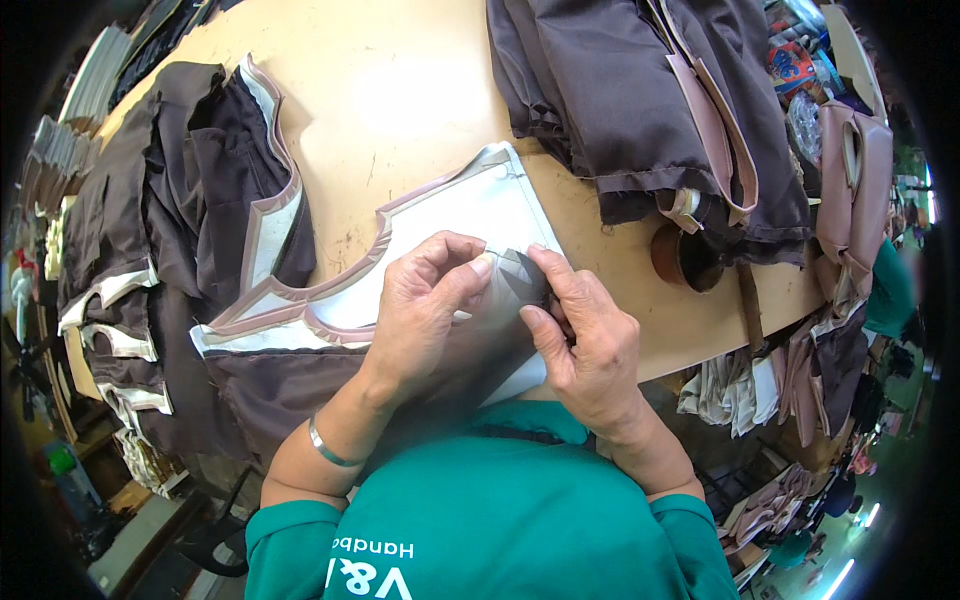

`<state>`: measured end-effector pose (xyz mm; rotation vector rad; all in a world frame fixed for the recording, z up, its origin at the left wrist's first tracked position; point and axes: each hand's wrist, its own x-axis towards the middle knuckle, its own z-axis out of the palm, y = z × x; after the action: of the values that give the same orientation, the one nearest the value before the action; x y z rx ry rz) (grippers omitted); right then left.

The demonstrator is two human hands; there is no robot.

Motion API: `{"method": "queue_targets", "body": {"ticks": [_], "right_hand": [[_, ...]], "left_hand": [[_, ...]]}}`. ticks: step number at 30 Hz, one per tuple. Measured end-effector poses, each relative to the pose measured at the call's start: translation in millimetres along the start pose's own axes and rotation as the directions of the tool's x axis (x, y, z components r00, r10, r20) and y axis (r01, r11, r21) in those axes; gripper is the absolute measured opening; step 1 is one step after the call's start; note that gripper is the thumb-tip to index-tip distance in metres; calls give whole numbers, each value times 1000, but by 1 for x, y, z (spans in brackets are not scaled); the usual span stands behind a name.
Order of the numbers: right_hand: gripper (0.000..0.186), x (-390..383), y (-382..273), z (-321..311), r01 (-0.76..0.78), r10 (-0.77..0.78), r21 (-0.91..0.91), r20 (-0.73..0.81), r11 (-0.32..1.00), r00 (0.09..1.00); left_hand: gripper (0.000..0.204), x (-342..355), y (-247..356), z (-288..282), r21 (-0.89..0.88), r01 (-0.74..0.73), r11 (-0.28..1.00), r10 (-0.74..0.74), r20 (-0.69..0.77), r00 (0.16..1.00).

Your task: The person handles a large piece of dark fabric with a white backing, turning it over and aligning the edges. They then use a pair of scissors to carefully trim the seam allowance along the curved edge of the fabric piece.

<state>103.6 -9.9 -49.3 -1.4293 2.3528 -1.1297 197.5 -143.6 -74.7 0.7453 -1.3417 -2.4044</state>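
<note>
A bag panel (425, 205) lies before me, white on its upper face, with folded mauve leather along its curved edge. Dark brown lining cloth (290, 385) joins its lower side and runs toward my body. Over the panel, my left hand (425, 305) pinches the raised edge of this lining between thumb and forefinger. Close by on the right, my right hand (590, 335) grips the same dark cloth, thumb and forefinger near its edge. The cloth between the two hands is blurred, and its underside is hidden.
A pile of dark lining pieces with leather edges (185, 190) stands at left. More dark lining (640, 100) with a mauve strap lies at far right, beside a brown round container (685, 257). Mauve leather pieces (850, 180) hang over the tan table's (370, 70) right side.
</note>
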Motion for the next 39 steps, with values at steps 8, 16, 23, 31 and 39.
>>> {"method": "queue_targets", "body": {"ticks": [8, 16, 23, 31, 39], "right_hand": [[39, 3, 2, 4, 25, -26, -20, -39, 1000, 999], [39, 3, 4, 7, 27, -32, -83, -61, 996, 998], [38, 8, 16, 13, 74, -84, -57, -209, 996, 974], [38, -2, 5, 1, 27, -29, -31, -80, 999, 996], [37, 0, 5, 3, 14, -17, -37, -86, 999, 996]], "left_hand": [[13, -4, -1, 4, 4, -18, 1000, 18, -19, 1000], [11, -5, -4, 7, 55, -79, 995, 81, -36, 996], [8, -9, -8, 11, -56, -31, 998, 31, 5, 1000], [12, -5, -4, 7, 11, -99, 995, 100, -43, 994], [14, -7, -7, 10, 41, -103, 994, 106, -91, 990]]}}
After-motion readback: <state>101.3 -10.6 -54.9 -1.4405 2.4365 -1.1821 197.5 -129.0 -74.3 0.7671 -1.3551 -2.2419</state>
